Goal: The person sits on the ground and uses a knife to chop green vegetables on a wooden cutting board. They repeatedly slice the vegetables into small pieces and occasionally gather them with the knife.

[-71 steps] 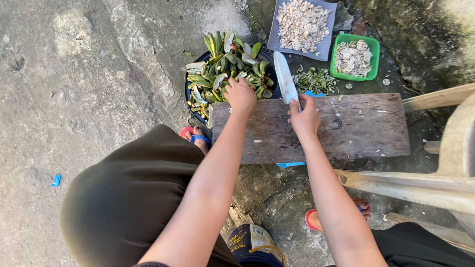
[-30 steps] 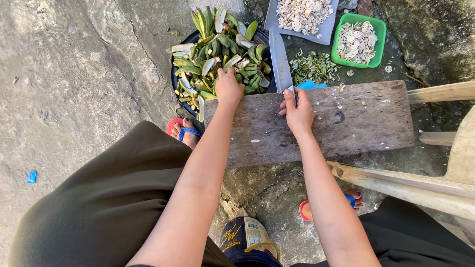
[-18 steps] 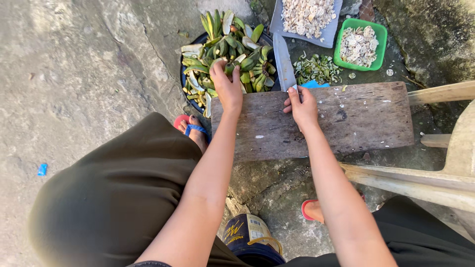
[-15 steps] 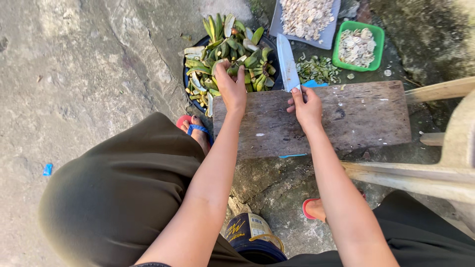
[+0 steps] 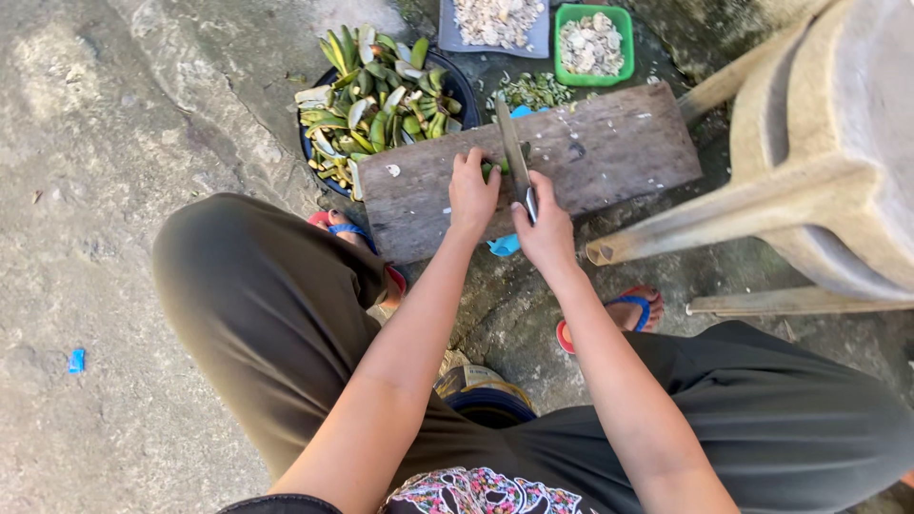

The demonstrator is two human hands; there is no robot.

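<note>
Seen from the head camera only: right hand (image 5: pixel 545 228) clenched round the handle of a long knife (image 5: pixel 512 152), blade laid across a weathered wooden board (image 5: pixel 609 152) on rough stone ground (image 5: pixel 114 143). Left hand (image 5: pixel 472 190) pressed flat-fingered on a small green pod (image 5: pixel 491 169) at the middle of the board, pinning rather than enclosing it, fingertips just beside the blade. Behind the board, a dark round basin (image 5: pixel 465 84) heaped with green and yellowish pods and pale split husks; further back a grey tray (image 5: pixel 447 38) of pale shelled pieces, a green square basket (image 5: pixel 624 48) of the same, and a loose heap of green trimmings (image 5: pixel 533 90) between basket and board. To the right, an overturned wooden stool (image 5: pixel 819 190), one leg ending near the board's corner. Below, knees in dark trousers spread wide, red and blue sandals (image 5: pixel 619 314) on both feet, a scrap of blue plastic (image 5: pixel 503 245) under the board's near edge.

Likely trouble: fingertips so close to the edge, easily nicked if the pod rolls or the blade skids on its skin. Board resting on uneven stone, perhaps apt to rock under a hard cut. Stool leg near enough to catch the right elbow.
</note>
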